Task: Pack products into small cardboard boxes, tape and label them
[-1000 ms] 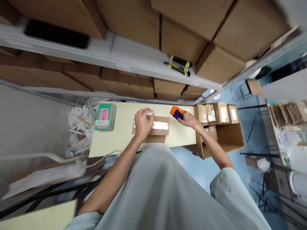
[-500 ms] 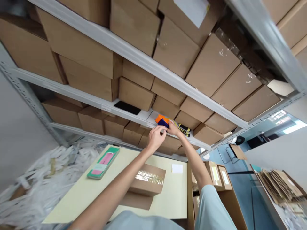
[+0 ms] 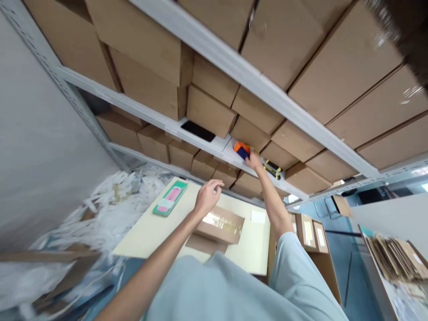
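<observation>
My right hand reaches up to the grey shelf and grips an orange and blue tape dispenser resting on it. My left hand hovers lower, fingers loosely curled and holding nothing, just above a taped cardboard box on the pale yellow table. A green and pink packet lies on the table's far left.
A black phone and yellow-black tools lie on the same shelf among stacked brown cartons. White paper strips pile left of the table. An open carton of small boxes stands at right. A white slip lies on the table.
My right hand carried the tape dispenser from the table up onto the shelf. My left hand left the box, rose toward the shelf, then dropped back. The view tilted upward.
</observation>
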`<state>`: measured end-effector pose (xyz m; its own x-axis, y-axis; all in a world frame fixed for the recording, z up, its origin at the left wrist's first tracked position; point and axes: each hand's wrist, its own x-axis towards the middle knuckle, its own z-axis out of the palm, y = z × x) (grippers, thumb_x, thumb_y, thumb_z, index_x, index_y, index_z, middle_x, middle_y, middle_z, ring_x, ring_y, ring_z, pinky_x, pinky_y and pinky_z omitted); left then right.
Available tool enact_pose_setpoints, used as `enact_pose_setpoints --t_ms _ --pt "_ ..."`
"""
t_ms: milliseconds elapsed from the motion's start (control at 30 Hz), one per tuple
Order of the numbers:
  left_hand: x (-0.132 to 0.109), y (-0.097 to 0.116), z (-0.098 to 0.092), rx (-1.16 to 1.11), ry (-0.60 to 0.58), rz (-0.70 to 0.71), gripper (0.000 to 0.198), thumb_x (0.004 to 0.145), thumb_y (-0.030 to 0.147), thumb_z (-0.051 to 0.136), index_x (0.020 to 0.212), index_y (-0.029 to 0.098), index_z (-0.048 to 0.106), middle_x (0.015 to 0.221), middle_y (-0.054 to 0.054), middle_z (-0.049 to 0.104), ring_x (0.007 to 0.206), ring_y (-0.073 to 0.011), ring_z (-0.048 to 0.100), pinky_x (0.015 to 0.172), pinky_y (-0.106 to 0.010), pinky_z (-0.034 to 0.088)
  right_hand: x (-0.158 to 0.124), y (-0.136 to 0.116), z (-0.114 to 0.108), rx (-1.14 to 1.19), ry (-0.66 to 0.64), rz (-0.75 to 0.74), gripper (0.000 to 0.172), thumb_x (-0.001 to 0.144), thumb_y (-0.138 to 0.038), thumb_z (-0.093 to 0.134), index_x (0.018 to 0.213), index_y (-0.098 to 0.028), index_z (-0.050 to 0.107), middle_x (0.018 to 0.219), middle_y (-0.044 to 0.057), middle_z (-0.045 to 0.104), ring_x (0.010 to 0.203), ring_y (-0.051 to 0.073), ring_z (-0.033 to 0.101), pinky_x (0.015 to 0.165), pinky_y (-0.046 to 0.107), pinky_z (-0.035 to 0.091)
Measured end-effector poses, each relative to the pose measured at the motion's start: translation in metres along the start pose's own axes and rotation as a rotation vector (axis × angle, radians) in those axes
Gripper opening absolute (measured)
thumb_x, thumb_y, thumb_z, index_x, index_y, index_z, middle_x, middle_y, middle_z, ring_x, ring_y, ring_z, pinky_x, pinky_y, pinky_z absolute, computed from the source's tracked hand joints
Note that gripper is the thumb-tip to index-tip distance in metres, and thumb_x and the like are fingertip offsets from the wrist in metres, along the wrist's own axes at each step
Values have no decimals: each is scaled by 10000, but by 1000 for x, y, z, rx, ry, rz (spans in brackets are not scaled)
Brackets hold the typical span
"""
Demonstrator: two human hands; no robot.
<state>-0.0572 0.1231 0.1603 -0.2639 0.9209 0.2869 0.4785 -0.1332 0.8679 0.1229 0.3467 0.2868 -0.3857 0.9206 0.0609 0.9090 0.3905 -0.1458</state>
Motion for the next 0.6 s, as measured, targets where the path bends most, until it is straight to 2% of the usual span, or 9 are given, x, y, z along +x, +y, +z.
enact_pose_setpoints --t_ms 67,167,233,300,367,400,467,533,600 --pt "-24 -27 4 37 -63 -121 356 1016 268 562 1237 237 840 1371 -114 854 1309 -324 803 1203 -452 620 -41 20 36 97 151 30 616 1106 -258 526 1690 -63 548 1708 301 606 1613 397 579 1389 621 448" --pt "-69 -69 7 142 -180 -375 498 1022 326 601 1463 151 752 1503 -209 791 1367 -385 783 1224 -516 607 -148 41 104 298 332 107 637 1165 -389 468 1737 -111 497 1766 268 555 1699 365 490 1440 624 385" --pt "-97 -91 9 197 -263 -508 581 1030 348 611 1553 107 684 1571 -257 745 1405 -404 768 1237 -533 597 -235 39 148 400 305 254 677 1182 -486 436 1753 -123 475 1782 264 540 1721 361 472 1449 634 371" --pt "-118 -102 14 227 -315 -558 641 1054 379 601 1622 83 619 1617 -275 713 1451 -392 746 1266 -514 574 -312 24 184 489 232 449 738 1191 -562 380 1764 -102 454 1798 274 528 1735 364 465 1458 638 359" --pt "-132 -104 25 248 -364 -549 658 1088 421 573 1646 72 589 1611 -272 719 1478 -384 730 1279 -499 557 -364 4 209 575 144 626 820 1194 -626 328 1791 -69 403 1830 288 494 1759 369 446 1463 630 357" --pt "-137 -102 31 263 -399 -542 649 1104 457 561 1633 82 601 1572 -261 746 1458 -390 739 1264 -502 564 -379 -6 220 613 99 692 867 1191 -659 323 1807 -52 368 1847 296 472 1770 375 436 1458 625 368" --pt "-143 -95 45 304 -466 -532 665 1109 567 585 1593 113 633 1477 -238 797 1394 -418 765 1210 -518 591 -392 -20 237 662 25 780 983 1167 -740 385 1830 -20 300 1872 318 424 1779 402 427 1439 617 403" --pt "-148 -86 56 364 -495 -533 798 1035 695 705 1591 127 626 1449 -237 804 1355 -457 774 1157 -529 612 -389 -25 253 671 -10 853 1118 1111 -818 511 1835 -2 268 1865 347 418 1748 445 473 1400 621 454" --pt "-151 -82 64 431 -489 -553 999 916 755 846 1628 105 584 1477 -264 784 1351 -492 767 1119 -532 622 -383 -23 266 664 -32 954 1224 1033 -878 638 1832 -23 278 1781 365 532 1642 485 596 1329 638 524"
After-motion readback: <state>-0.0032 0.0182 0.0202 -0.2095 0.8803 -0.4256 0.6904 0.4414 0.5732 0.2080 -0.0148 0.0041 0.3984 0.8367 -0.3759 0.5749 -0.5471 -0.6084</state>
